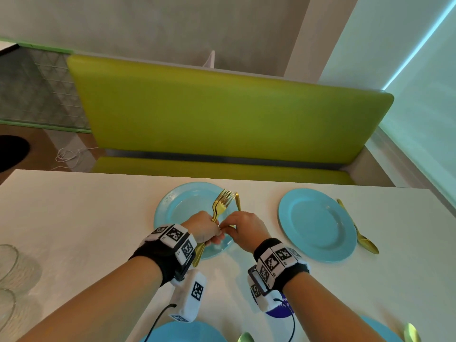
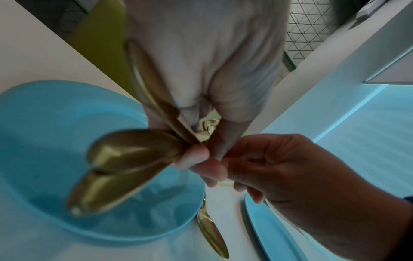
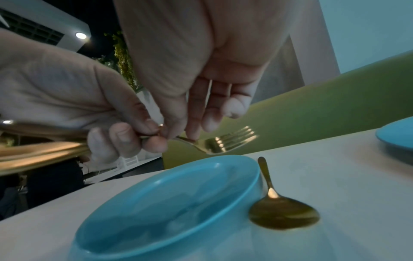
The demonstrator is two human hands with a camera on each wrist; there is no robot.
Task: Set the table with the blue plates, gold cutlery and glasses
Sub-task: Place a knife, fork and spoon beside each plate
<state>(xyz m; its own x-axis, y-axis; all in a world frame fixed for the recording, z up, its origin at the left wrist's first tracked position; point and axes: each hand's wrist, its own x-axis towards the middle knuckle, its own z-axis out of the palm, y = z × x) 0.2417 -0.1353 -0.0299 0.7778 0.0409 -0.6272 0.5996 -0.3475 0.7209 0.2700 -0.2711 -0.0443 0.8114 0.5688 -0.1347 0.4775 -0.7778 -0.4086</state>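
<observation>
Gold cutlery (image 1: 220, 206), a bundle of forks whose tines point away from the person, is gripped in the curled fingers of the left hand (image 1: 204, 227) above the far-left blue plate (image 1: 177, 208); in the left wrist view spoon bowls (image 2: 132, 153) are seen projecting from the other end of the same fist. One fork (image 3: 223, 143) of the bundle is pinched at its neck between thumb and fingertips of the right hand (image 1: 243, 227), the remaining fingers being held loosely extended. A gold spoon (image 3: 280, 213) is laid on the white table (image 1: 86, 218) just beside the right rim of this plate, its handle directed away from the person. A second blue plate (image 1: 317, 224) is set to the right, well apart from the first, with another spoon (image 1: 362, 233) placed along its right edge. Parts of two further blue plates (image 1: 182, 332) are cut off by the near edge of the head view. Clear glasses (image 1: 8, 267) are stood at the table's far left. A green bench (image 1: 222, 114) is positioned behind the table.
</observation>
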